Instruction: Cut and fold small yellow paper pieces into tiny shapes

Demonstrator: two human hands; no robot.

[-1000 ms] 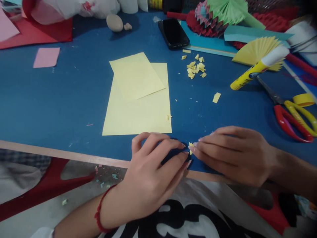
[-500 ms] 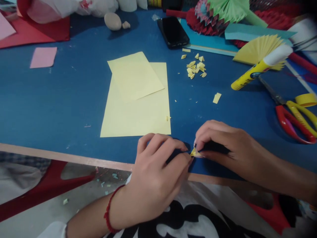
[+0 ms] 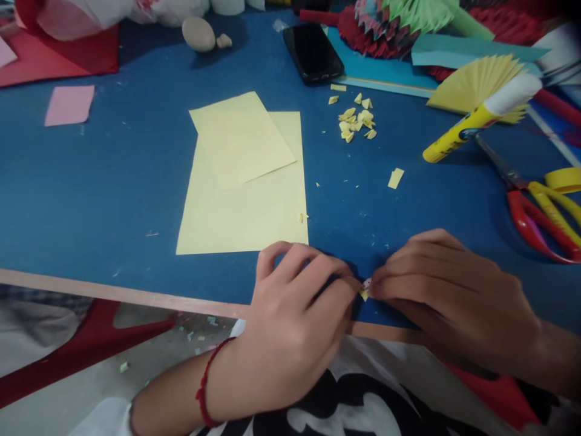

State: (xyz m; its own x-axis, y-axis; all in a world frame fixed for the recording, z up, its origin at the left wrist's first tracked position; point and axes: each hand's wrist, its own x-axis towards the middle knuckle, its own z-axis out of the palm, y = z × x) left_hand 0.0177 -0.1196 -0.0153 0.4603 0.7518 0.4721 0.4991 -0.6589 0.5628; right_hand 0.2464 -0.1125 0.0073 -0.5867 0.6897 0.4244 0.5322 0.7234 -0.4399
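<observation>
Near the front edge of the blue table, my left hand (image 3: 302, 309) and my right hand (image 3: 458, 290) meet with their fingertips almost touching. Both pinch a tiny folded piece of yellow paper (image 3: 365, 295), mostly hidden by the fingers. Two yellow paper sheets (image 3: 240, 212) overlap just beyond my left hand, the upper one smaller and turned askew. Past my hands lies a small heap of folded yellow paper bits (image 3: 356, 123). A loose yellow paper strip (image 3: 396, 178) rests between that heap and my right hand.
Scissors (image 3: 529, 200) with red and yellow handles lie at the right, beside a glue stick (image 3: 481, 121) and a yellow pleated fan (image 3: 472, 85). A black phone (image 3: 313, 53) is at the back. A pink paper square (image 3: 69, 105) and a stone-like lump (image 3: 198, 34) lie leftward.
My right hand has turned, its fingers now folded lower over the small yellow paper, which shows less. My left fingertips have shifted slightly right. The whole view has drifted a little.
</observation>
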